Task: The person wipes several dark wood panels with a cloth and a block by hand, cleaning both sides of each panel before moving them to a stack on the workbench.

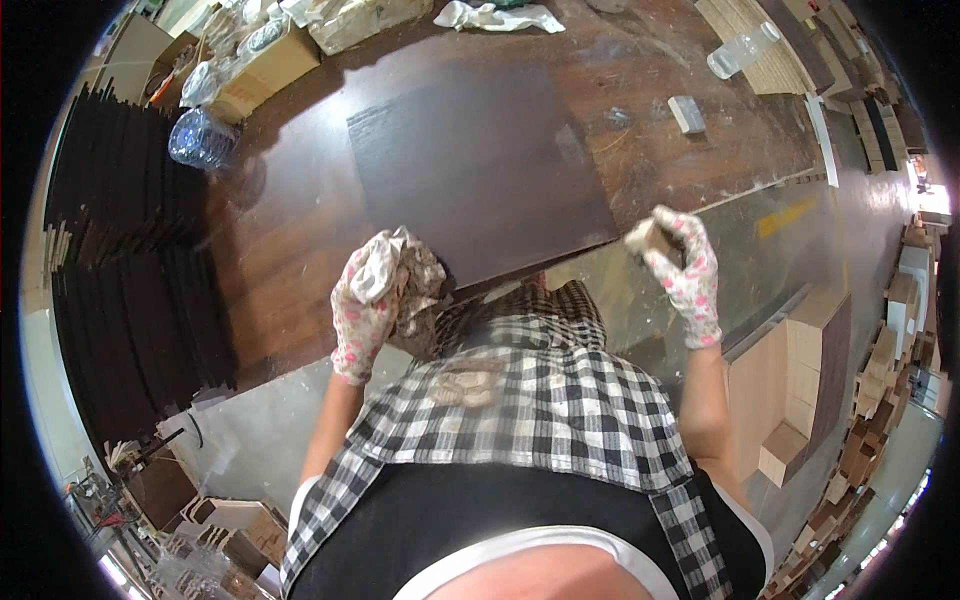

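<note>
A dark brown flat panel (480, 170) lies on the brown worktable (285, 250), its near edge at the table's front. My left hand (358, 325), in a white glove with pink flowers, is closed round a crumpled, stained rag (418, 285) by the panel's near left corner. Off the near right corner, my right hand (692, 285), gloved the same way, grips a small pale block (648, 241) between thumb and fingers. The block is apart from the panel, and whether it is wood or sponge does not show.
Tall stacks of dark panels (140, 330) stand at the left. Beyond them are a big clear plastic bottle (203, 138) and a cardboard box (265, 80). Another whitish block (686, 115) and a small clear bottle (742, 50) lie at the far right. Wooden box-shaped pieces (800, 370) stand right.
</note>
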A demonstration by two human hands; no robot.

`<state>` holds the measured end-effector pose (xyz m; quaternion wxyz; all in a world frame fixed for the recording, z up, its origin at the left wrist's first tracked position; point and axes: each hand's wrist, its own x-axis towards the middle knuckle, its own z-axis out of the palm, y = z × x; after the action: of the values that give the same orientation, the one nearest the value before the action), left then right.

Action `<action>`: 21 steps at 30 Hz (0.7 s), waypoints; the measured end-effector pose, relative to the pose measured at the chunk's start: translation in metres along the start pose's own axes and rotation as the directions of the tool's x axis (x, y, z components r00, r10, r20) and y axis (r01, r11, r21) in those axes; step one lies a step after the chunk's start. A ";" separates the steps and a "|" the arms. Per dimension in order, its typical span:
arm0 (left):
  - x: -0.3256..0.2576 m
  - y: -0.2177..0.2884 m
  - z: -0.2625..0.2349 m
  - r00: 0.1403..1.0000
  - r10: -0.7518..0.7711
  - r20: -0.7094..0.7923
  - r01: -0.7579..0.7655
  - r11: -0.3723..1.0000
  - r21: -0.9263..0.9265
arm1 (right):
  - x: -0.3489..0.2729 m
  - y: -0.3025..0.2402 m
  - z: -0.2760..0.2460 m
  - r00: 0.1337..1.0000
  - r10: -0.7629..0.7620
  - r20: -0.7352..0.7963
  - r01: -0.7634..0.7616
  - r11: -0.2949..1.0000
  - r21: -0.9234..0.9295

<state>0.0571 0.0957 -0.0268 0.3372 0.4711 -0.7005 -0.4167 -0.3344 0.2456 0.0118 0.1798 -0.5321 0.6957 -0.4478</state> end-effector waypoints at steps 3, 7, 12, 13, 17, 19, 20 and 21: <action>-0.005 -0.021 -0.002 0.997 0.042 -0.067 -0.049 0.993 -0.112 | -0.001 -0.004 0.044 0.953 -0.081 -0.294 0.003 0.967 -0.255; -0.014 -0.035 -0.007 0.944 0.077 -0.320 -0.184 0.929 -0.320 | -0.009 -0.003 0.096 0.935 -0.189 -0.299 0.063 0.920 -0.386; -0.026 -0.049 -0.021 0.902 -0.054 -0.429 0.004 0.993 -0.117 | -0.004 -0.043 0.172 0.897 -0.415 0.150 0.439 0.874 -0.208; -0.034 -0.067 -0.022 0.908 -0.066 -0.414 -0.074 0.947 -0.312 | -0.004 -0.046 0.197 0.844 -0.508 0.175 0.525 0.849 -0.066; -0.036 -0.093 -0.024 0.907 -0.138 -0.399 0.065 0.980 -0.190 | 0.010 -0.068 0.234 0.759 -0.566 0.323 0.591 0.806 0.024; -0.058 -0.114 -0.024 0.879 -0.177 -0.442 -0.008 0.922 -0.387 | 0.016 -0.064 0.227 0.772 -0.565 0.291 0.591 0.807 -0.004; -0.052 -0.099 -0.020 0.866 -0.200 -0.458 0.039 0.941 -0.337 | 0.012 -0.052 0.219 0.797 -0.533 0.284 0.578 0.810 -0.101; -0.047 -0.083 -0.018 0.850 -0.226 -0.477 0.092 0.953 -0.288 | 0.009 -0.043 0.207 0.811 -0.538 0.232 0.574 0.808 -0.135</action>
<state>0.1199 0.1180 -0.0982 0.5301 0.5730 -0.4869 -0.3919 -0.1620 0.1466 -0.0617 0.0494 -0.7668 0.5301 -0.3585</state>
